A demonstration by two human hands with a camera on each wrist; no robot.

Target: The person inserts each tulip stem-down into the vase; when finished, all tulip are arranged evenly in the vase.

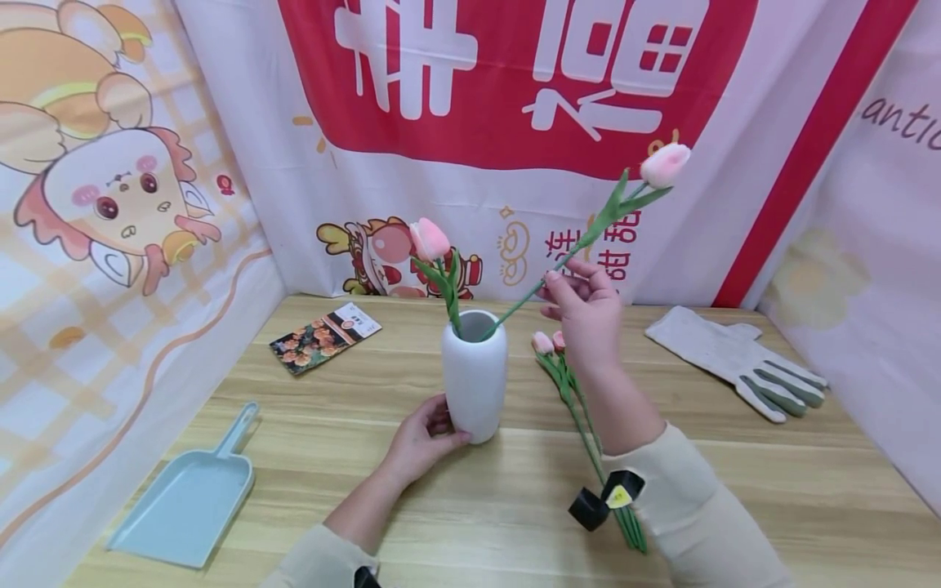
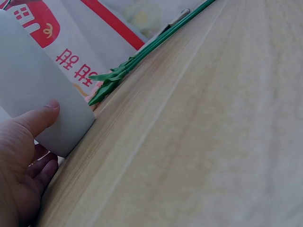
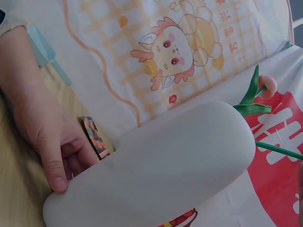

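A white vase stands upright on the wooden table, with one pink tulip in it leaning left. My left hand grips the vase low down on its left side; in the left wrist view the thumb lies along its wall. My right hand pinches the green stem of a second pink tulip about midway. That stem slants down to the left, its lower end inside the vase mouth and hidden there. More pink tulips lie on the table beneath my right forearm.
A seed packet with a flower picture lies left of the vase. Nearer on the left is a light blue dustpan. A pair of grey-white work gloves rests at the back right. Printed cloth hangs behind the table.
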